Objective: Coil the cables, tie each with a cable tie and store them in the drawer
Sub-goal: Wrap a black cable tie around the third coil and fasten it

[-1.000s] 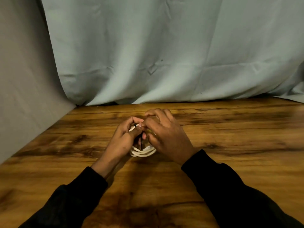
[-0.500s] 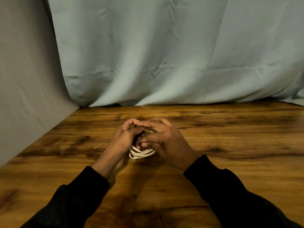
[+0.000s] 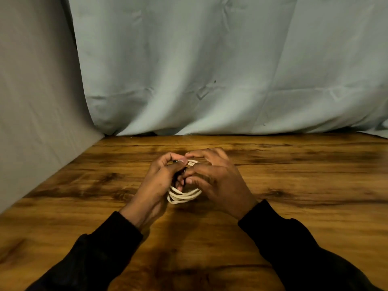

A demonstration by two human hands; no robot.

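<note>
Wooden desk (image 3: 294,217), mid-frame — your left hand (image 3: 159,181) and right hand (image 3: 218,183) both pinch the white coiled cable (image 3: 184,196); it's light and springy, so grip across the bundled loops.

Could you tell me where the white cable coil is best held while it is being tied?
Probably at its exposed near loops, from below: the white cable coil bulges free there, while the left hand and right hand already crowd its top.

Before me lies a dark-grained wooden table (image 3: 294,206); behind it hangs a pale blue sheet (image 3: 210,70), with a grey cloth (image 3: 31,101) at my left.
</note>
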